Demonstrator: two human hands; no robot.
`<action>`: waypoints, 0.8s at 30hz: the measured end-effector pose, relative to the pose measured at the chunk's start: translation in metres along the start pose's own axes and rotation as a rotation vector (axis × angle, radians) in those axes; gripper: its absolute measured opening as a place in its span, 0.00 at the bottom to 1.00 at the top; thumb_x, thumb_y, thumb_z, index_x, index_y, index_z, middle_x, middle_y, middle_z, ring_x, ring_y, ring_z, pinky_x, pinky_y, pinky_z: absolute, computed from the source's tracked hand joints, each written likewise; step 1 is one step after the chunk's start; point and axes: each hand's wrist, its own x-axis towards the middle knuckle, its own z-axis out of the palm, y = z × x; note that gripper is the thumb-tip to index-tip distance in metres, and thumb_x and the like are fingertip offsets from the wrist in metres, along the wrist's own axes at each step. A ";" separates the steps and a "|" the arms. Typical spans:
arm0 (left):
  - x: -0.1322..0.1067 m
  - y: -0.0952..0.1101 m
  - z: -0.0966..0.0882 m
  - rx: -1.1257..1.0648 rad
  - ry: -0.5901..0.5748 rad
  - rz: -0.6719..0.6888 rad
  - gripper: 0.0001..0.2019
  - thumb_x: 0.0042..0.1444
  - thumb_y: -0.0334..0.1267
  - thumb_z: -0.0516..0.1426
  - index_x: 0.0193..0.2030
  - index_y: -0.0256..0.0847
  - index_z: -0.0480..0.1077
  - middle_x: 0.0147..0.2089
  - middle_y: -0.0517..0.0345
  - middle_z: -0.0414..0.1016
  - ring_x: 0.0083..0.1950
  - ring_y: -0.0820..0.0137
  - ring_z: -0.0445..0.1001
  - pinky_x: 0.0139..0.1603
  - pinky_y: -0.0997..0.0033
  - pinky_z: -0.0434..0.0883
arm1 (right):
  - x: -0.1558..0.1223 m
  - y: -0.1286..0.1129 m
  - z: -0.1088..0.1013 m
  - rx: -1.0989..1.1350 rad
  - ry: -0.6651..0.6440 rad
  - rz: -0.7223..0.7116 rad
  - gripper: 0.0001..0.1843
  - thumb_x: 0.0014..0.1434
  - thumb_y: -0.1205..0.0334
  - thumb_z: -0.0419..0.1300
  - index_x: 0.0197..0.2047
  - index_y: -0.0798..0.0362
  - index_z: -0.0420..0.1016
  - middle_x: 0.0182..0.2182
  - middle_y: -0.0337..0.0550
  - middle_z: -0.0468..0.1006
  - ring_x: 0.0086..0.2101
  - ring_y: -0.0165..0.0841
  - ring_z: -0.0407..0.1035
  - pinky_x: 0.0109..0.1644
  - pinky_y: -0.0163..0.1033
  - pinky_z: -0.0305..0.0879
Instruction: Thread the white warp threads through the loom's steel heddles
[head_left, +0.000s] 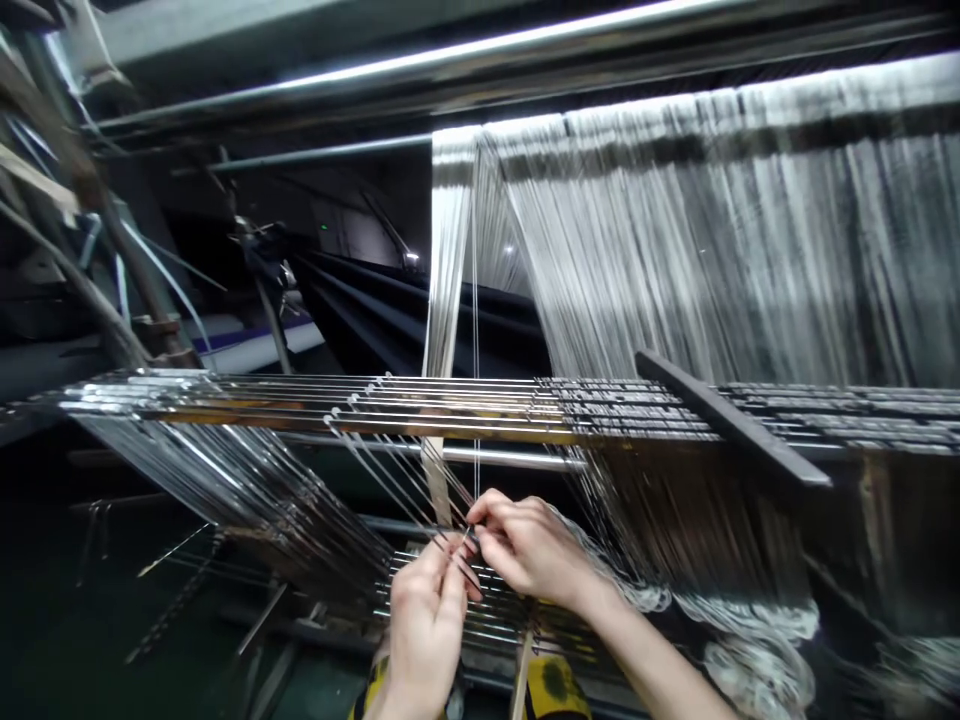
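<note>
I face a weaving loom. A wide sheet of white warp threads (712, 240) hangs from a top bar down to horizontal metal heddle bars (450, 410). A single thin thread (475, 330) drops from above to my hands. My left hand (426, 620) is closed, pinching thin metal heddle wires (375, 480) that slant up to the left. My right hand (529, 545) is closed in a pinch right beside it, fingertips meeting at the thread's lower end. Both hands touch at the fingertips, below the heddle bars.
A dark flat bar (731, 425) lies diagonally across the heddle frames at right. Loose white yarn (750, 640) bunches at lower right. A bundle of slanted metal wires (247, 490) hangs at left. Shiny rollers (450, 60) span the top. Cables (90, 290) hang at far left.
</note>
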 end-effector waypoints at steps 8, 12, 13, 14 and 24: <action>0.003 0.003 -0.003 0.059 0.077 0.069 0.12 0.56 0.40 0.50 0.35 0.37 0.72 0.28 0.53 0.75 0.27 0.70 0.72 0.28 0.74 0.69 | 0.010 -0.006 -0.013 0.053 -0.101 0.072 0.06 0.50 0.70 0.52 0.34 0.53 0.66 0.22 0.34 0.71 0.24 0.29 0.64 0.37 0.33 0.57; 0.003 -0.005 -0.004 -0.262 0.019 -0.192 0.12 0.56 0.43 0.50 0.33 0.37 0.67 0.19 0.63 0.68 0.14 0.80 0.57 0.13 0.82 0.52 | -0.003 0.002 -0.003 0.148 0.031 0.083 0.08 0.56 0.68 0.50 0.36 0.54 0.69 0.32 0.38 0.75 0.22 0.25 0.64 0.36 0.32 0.56; 0.003 -0.006 -0.003 -0.270 0.012 -0.198 0.11 0.56 0.43 0.50 0.33 0.37 0.67 0.19 0.63 0.67 0.14 0.80 0.57 0.13 0.82 0.52 | -0.004 0.002 -0.003 0.133 0.038 0.071 0.08 0.57 0.67 0.49 0.37 0.54 0.69 0.33 0.38 0.75 0.22 0.25 0.64 0.35 0.32 0.55; 0.003 -0.005 -0.003 -0.241 0.013 -0.179 0.11 0.56 0.43 0.51 0.34 0.37 0.67 0.19 0.63 0.68 0.15 0.79 0.59 0.15 0.81 0.55 | -0.005 0.002 -0.003 0.098 0.023 0.055 0.09 0.58 0.67 0.49 0.38 0.54 0.69 0.32 0.39 0.75 0.21 0.25 0.63 0.33 0.32 0.55; 0.000 -0.008 -0.008 0.280 -0.143 0.179 0.13 0.57 0.37 0.46 0.32 0.38 0.71 0.29 0.53 0.74 0.31 0.67 0.72 0.37 0.71 0.68 | 0.005 -0.012 -0.017 -0.012 -0.100 0.068 0.05 0.53 0.70 0.53 0.35 0.53 0.65 0.21 0.33 0.67 0.24 0.28 0.63 0.33 0.33 0.56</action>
